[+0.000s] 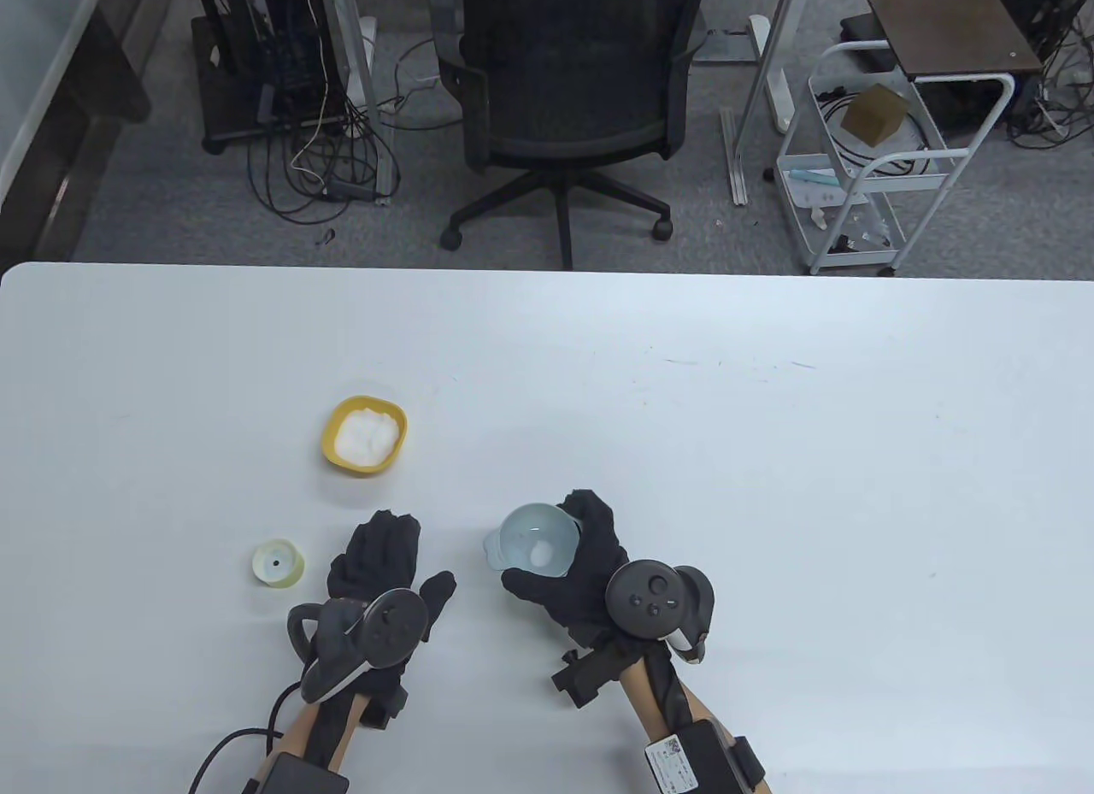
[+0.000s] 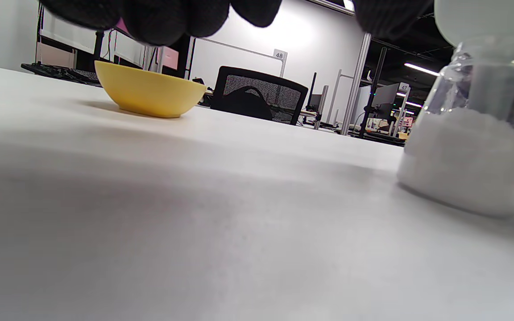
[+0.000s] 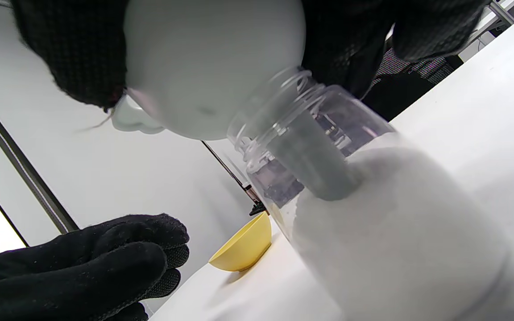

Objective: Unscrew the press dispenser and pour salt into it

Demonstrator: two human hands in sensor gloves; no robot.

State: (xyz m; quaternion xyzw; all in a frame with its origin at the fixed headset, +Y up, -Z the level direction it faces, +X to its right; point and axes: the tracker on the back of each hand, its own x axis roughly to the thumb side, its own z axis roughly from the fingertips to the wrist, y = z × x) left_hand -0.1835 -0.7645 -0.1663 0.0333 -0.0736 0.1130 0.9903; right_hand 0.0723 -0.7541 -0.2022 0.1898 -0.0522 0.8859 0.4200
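Black knit glove fabric wraps my right hand's fingers (image 1: 590, 520) around a pale funnel (image 1: 534, 550), thumb at its six o'clock side and the other fingers curled over its far rim at two o'clock, so the right hand (image 1: 577, 572) grips the funnel firmly. In the right wrist view the funnel's grey spout reaches down through the threaded open neck of the clear dispenser bottle (image 3: 373, 214), which stands on the white table (image 1: 769, 486) and is well filled with white salt (image 3: 400, 240); a little salt also lies in the funnel's bowl in the table view. My left hand (image 1: 380, 563) rests at nine o'clock of the funnel, near it but not touching, its fingers (image 1: 385, 533) stretched forward, lying close together and holding nothing. At nine o'clock of that hand, just beside it, the unscrewed dispenser cap (image 1: 279, 562) sits on the table, pale yellow with a small hole in its middle. At twelve o'clock of the left hand, well apart, stands the yellow bowl (image 1: 365, 435) with a heap of white salt in it. Beyond the table's far edge, at twelve o'clock, is a black office chair (image 1: 568, 102), and at two o'clock a white wire cart (image 1: 863, 170).
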